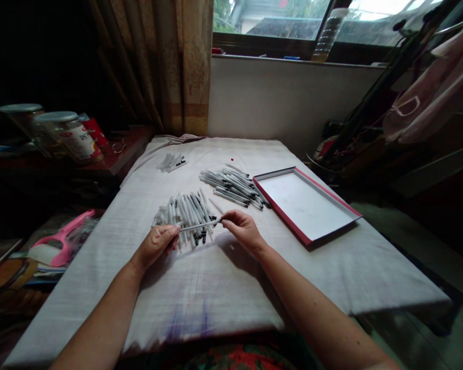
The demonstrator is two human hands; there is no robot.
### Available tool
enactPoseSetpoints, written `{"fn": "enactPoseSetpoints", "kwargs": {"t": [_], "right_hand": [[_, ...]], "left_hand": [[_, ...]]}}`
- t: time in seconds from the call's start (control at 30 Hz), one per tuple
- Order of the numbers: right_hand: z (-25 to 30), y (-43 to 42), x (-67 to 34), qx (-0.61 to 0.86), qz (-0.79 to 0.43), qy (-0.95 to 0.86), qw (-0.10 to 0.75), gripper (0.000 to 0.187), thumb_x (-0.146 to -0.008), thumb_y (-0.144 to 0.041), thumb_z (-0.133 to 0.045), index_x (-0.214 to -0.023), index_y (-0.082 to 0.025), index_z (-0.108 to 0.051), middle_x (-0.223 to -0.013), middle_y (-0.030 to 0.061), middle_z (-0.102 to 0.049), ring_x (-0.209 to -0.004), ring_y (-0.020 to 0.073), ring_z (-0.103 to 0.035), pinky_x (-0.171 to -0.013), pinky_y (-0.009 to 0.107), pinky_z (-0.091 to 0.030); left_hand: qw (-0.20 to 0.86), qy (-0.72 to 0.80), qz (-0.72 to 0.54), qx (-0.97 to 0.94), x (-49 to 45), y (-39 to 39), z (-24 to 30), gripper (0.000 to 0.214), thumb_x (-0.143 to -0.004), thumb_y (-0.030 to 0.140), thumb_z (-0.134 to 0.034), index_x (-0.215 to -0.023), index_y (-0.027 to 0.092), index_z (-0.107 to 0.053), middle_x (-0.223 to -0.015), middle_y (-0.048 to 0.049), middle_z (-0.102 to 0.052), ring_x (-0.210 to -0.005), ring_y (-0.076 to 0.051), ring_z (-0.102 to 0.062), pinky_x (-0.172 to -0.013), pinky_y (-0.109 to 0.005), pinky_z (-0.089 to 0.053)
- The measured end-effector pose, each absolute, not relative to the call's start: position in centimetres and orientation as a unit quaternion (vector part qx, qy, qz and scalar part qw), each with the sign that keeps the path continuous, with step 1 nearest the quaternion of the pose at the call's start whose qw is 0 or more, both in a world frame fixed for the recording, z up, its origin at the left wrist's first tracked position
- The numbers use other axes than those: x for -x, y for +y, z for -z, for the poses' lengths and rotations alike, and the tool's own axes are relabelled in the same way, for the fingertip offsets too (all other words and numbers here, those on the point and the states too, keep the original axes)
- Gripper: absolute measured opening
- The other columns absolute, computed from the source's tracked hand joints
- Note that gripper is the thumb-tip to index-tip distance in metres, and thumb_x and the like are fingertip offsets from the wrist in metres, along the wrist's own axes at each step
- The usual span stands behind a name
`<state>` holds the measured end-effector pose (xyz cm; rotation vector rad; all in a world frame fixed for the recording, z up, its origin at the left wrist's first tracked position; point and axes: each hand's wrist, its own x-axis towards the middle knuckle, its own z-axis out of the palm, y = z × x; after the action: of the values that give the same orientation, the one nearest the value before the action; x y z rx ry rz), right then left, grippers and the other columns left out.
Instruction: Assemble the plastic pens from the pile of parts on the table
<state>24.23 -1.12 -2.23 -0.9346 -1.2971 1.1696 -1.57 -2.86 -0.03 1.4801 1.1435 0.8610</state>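
A slender, pale pen [199, 226] stretches level between my two hands above the cloth. My left hand [160, 241] pinches its left end, while my right hand [242, 227] has thumb and fingers closed on the dark tip at the other end. Just beyond and partly under it lies a heap of clear pens [185, 208], some with black ends. Farther back, a second pile of pens [233, 185] with black caps rests beside the tray. A small group of similar pens [172, 162] lies at the far left.
A shallow red-edged tray [301, 200] with a white inside sits on the right of the cloth-covered table [324, 288]. A tiny red piece [232, 159] lies near the back. Jars [67, 136] stand on a side shelf, with a pink-handled object [64, 239] lower down.
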Motion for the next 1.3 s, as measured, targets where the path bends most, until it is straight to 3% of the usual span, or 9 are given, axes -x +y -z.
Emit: {"fn": "enactPoseSetpoints", "kwargs": {"t": [0.17,0.33,0.47,0.6,0.73,0.97,1.1,1.3], "right_hand": [[2.7,-0.9,-25.2,0.435,-0.36,-0.589,0.578,0.013,-0.077,-0.029,-0.069,-0.086,-0.021,-0.073,-0.081,0.0036,-0.074,-0.07,0.0165,-0.066,-0.066,0.029,-0.054],[3.4,-1.0,-25.4,0.484,-0.199,-0.716,0.461,0.009,-0.082,-0.021,-0.067,-0.082,-0.022,-0.076,-0.082,0.0054,-0.074,-0.073,0.0177,-0.067,-0.071,0.029,-0.052],[3.5,-1.2,-25.0,0.493,-0.154,-0.759,0.395,0.012,-0.083,-0.02,-0.067,-0.087,-0.022,-0.077,-0.088,0.0074,-0.075,-0.08,0.02,-0.069,-0.076,0.03,-0.052],[2.8,-1.4,-24.6,0.491,-0.197,-0.718,0.452,0.017,-0.088,-0.027,-0.06,-0.087,-0.021,-0.076,-0.086,0.0068,-0.074,-0.079,0.0185,-0.067,-0.075,0.029,-0.051],[2.4,-1.5,-23.9,0.466,-0.321,-0.659,0.494,0.026,-0.09,-0.037,-0.054,-0.085,-0.019,-0.072,-0.075,0.003,-0.069,-0.066,0.0152,-0.061,-0.065,0.027,-0.049],[2.6,-1.3,-23.4,0.458,-0.437,-0.599,0.491,0.022,-0.078,-0.04,-0.063,-0.075,-0.019,-0.068,-0.063,-0.0012,-0.061,-0.058,0.0125,-0.053,-0.057,0.025,-0.044],[2.5,-1.4,-23.2,0.454,-0.495,-0.553,0.492,0.025,-0.073,-0.043,-0.068,-0.079,-0.019,-0.07,-0.066,-0.0002,-0.066,-0.055,0.0114,-0.053,-0.055,0.025,-0.044],[1.8,-1.2,-23.4,0.471,-0.493,-0.485,0.547,0.025,-0.063,-0.041,-0.075,-0.067,-0.018,-0.07,-0.058,0.0007,-0.066,-0.05,0.0115,-0.055,-0.05,0.024,-0.044]], "left_hand": [[0.531,0.48,-0.378,-0.588,2.1,-2.9,-0.3,0.06,-0.079,0.07,-0.053,-0.047,0.021,-0.04,-0.036,0.004,-0.035,-0.034,-0.007,-0.032,-0.036,-0.022,-0.028],[0.52,0.484,-0.396,-0.582,2.1,-3.0,-0.2,0.058,-0.08,0.067,-0.055,-0.047,0.02,-0.043,-0.039,0.0026,-0.04,-0.036,-0.008,-0.036,-0.037,-0.022,-0.03],[0.511,0.482,-0.399,-0.59,2.1,-3.0,0.0,0.057,-0.08,0.064,-0.057,-0.047,0.02,-0.045,-0.04,0.0011,-0.044,-0.037,-0.008,-0.036,-0.037,-0.022,-0.03],[0.504,0.481,-0.397,-0.598,2.2,-2.9,0.3,0.056,-0.081,0.062,-0.057,-0.047,0.019,-0.047,-0.041,0.0011,-0.045,-0.038,-0.008,-0.037,-0.04,-0.023,-0.031],[0.5,0.479,-0.39,-0.608,2.4,-2.9,0.6,0.056,-0.082,0.062,-0.056,-0.047,0.019,-0.047,-0.041,0.0017,-0.044,-0.038,-0.008,-0.038,-0.042,-0.023,-0.032],[0.494,0.477,-0.379,-0.62,2.4,-2.8,0.6,0.056,-0.083,0.062,-0.055,-0.048,0.019,-0.051,-0.04,0.0021,-0.044,-0.039,-0.008,-0.037,-0.043,-0.024,-0.031],[0.495,0.477,-0.381,-0.618,2.2,-3.0,0.3,0.055,-0.083,0.061,-0.056,-0.048,0.019,-0.051,-0.039,0.0026,-0.043,-0.04,-0.009,-0.038,-0.044,-0.024,-0.031],[0.503,0.482,-0.403,-0.593,2.2,-2.9,0.2,0.052,-0.08,0.057,-0.059,-0.047,0.019,-0.048,-0.041,0.002,-0.045,-0.039,-0.008,-0.038,-0.044,-0.025,-0.033]]}}
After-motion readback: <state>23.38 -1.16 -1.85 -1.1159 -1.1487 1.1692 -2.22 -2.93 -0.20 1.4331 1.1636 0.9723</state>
